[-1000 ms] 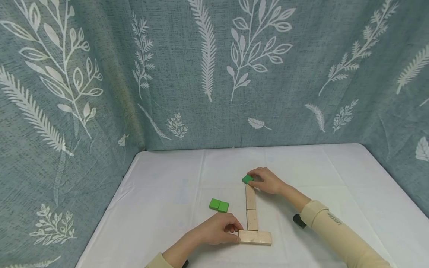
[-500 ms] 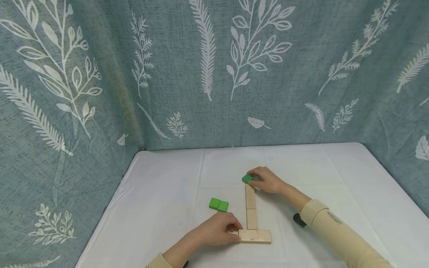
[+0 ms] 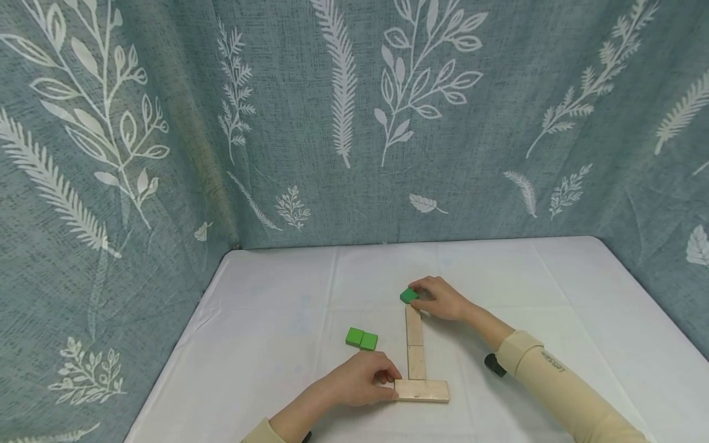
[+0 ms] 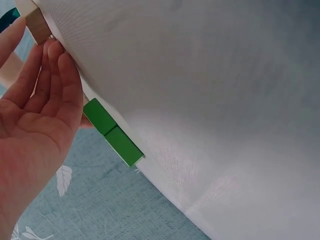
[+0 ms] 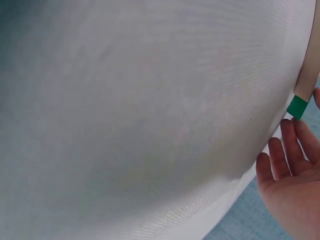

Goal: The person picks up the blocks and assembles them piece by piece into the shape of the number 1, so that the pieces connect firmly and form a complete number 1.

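My left hand [image 3: 362, 378] pinches the left end of a flat wooden block [image 3: 422, 390] lying crosswise on the table. From its far side, two more wooden blocks run away in a line, a nearer one [image 3: 416, 362] and a farther one [image 3: 413, 326]. At the far tip of that line is a dark green block [image 3: 409, 296], turned cornerwise in the head view. My right hand [image 3: 443, 299] holds it between thumb and fingers. In the right wrist view this green block [image 5: 297, 106] meets the end of a wooden block [image 5: 310, 65].
Two bright green blocks, a left one [image 3: 355, 336] and a right one [image 3: 368, 341], lie side by side just beyond the left hand. A white cloth covers the table [image 3: 277, 320]. A patterned blue-green curtain [image 3: 365, 203] encloses the back and sides.
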A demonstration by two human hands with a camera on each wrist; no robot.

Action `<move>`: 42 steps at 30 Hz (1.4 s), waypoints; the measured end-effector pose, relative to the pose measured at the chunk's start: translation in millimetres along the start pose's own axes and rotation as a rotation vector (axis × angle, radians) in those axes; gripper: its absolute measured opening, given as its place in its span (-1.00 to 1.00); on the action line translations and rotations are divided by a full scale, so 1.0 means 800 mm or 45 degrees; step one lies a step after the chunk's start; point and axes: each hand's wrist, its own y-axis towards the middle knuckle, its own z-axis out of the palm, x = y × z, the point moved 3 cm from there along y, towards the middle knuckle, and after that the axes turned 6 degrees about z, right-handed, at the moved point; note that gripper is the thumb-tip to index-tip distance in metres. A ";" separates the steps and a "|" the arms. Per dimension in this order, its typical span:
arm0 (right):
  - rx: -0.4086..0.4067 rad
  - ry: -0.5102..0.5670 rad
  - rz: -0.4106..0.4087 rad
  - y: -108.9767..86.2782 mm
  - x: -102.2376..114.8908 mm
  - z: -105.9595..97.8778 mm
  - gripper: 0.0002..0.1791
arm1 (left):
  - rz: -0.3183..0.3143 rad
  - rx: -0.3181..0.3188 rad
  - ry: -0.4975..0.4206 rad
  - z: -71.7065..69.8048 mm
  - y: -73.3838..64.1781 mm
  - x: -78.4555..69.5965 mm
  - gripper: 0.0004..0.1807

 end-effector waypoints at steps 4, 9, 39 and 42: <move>0.001 0.011 -0.008 0.001 -0.001 0.001 -0.55 | -0.011 0.002 0.016 -0.001 -0.001 0.001 -0.79; 0.004 0.023 0.002 0.001 -0.002 0.002 -0.55 | -0.038 -0.067 0.049 -0.008 -0.005 0.003 -0.76; 0.021 0.028 0.026 -0.001 0.001 0.000 -0.54 | -0.302 -0.505 0.252 -0.060 -0.021 0.042 -0.65; 0.026 0.031 0.026 -0.001 0.001 0.001 -0.53 | -0.348 -0.493 0.253 -0.061 -0.022 0.043 -0.66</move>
